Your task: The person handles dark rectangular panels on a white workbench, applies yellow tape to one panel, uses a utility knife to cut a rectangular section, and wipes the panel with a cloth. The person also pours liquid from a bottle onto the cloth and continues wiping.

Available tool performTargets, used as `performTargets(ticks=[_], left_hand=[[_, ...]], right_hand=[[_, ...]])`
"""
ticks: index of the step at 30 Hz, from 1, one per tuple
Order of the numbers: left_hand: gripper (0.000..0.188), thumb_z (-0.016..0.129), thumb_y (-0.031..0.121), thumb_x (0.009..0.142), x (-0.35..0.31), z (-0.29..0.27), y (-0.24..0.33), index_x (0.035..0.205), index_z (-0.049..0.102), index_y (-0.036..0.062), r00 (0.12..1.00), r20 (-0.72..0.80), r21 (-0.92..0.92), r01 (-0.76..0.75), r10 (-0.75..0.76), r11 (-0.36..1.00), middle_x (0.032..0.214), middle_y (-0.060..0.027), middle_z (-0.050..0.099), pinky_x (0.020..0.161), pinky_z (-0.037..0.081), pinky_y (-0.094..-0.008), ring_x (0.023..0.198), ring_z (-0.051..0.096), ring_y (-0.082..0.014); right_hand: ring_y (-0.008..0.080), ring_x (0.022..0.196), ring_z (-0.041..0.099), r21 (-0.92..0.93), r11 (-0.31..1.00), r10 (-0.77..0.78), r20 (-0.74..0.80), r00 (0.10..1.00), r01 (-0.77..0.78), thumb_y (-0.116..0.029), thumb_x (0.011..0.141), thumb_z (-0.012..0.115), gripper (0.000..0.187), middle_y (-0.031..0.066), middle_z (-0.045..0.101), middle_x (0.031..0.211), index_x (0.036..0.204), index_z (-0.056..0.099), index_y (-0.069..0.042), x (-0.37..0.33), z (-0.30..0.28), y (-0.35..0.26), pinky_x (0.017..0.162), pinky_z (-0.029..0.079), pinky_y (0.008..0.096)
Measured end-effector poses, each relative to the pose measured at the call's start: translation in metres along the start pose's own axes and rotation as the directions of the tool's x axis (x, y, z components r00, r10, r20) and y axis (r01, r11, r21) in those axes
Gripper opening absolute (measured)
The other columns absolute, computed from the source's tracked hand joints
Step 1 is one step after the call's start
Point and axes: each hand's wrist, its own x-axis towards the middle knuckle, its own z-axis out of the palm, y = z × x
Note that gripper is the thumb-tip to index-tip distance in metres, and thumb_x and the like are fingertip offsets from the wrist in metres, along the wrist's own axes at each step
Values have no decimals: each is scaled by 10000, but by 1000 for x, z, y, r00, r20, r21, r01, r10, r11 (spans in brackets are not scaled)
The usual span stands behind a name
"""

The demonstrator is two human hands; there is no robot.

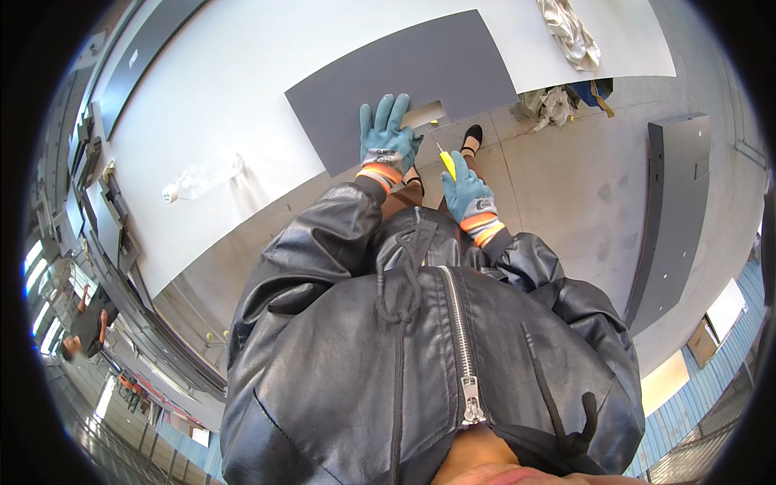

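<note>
A dark grey flat panel (444, 61) lies on the white table and reaches over its near edge. Near that edge it has a rectangular cutout (423, 114), with a small yellow spot at its side. My left hand (388, 133), in a blue-grey coated glove, rests flat on the panel beside the cutout, fingers stretched out. To its right, off the panel's edge, my right hand (467, 192), gloved alike, is closed round a yellow-handled tool (449, 164). The tool's thin metal tip points up toward the panel; its exact kind is unclear.
A clear plastic bottle (202, 178) lies on the white table (242, 105) at left. White cloth (571, 36) hangs at the far right, with plastic bags (550, 105) below. A long dark panel (675, 210) stands at right. Another person (93, 323) is at far left, near stacked panels (113, 226).
</note>
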Motion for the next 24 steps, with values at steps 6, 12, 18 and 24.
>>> performTargets(ticks=[6,12,18,24], left_hand=[[178,771,287,759,0,-2,2,703,676,148,999,34,-11,18,-18,1000,1567,-67,427,1181,203,-619,1450,347,-323],[174,761,303,774,0,0,2,708,682,163,999,53,28,-1,0,1000,1575,-83,425,1192,169,-626,1460,345,-325],[175,748,324,803,1,-1,3,740,691,171,995,97,67,4,-11,998,1583,-91,419,1193,155,-634,1469,334,-334],[164,744,323,809,0,0,3,742,696,181,995,96,79,-5,-3,997,1577,-95,426,1193,157,-631,1477,321,-332]], right_hand=[[449,804,681,-62,997,49,56,997,-46,-421,996,544,549,229,695,961,1476,430,-181,-1,-6,-4,705,550,574],[431,717,691,-87,996,31,-17,999,-33,-422,1000,550,505,211,701,927,1404,468,-129,3,17,1,622,553,545],[469,917,679,116,988,103,17,995,-104,-396,998,555,501,278,685,1090,1405,480,-115,10,25,-5,796,554,549],[469,864,686,94,992,82,-24,996,-80,-374,993,575,484,269,696,1051,1383,505,-96,15,21,-14,754,560,549]])
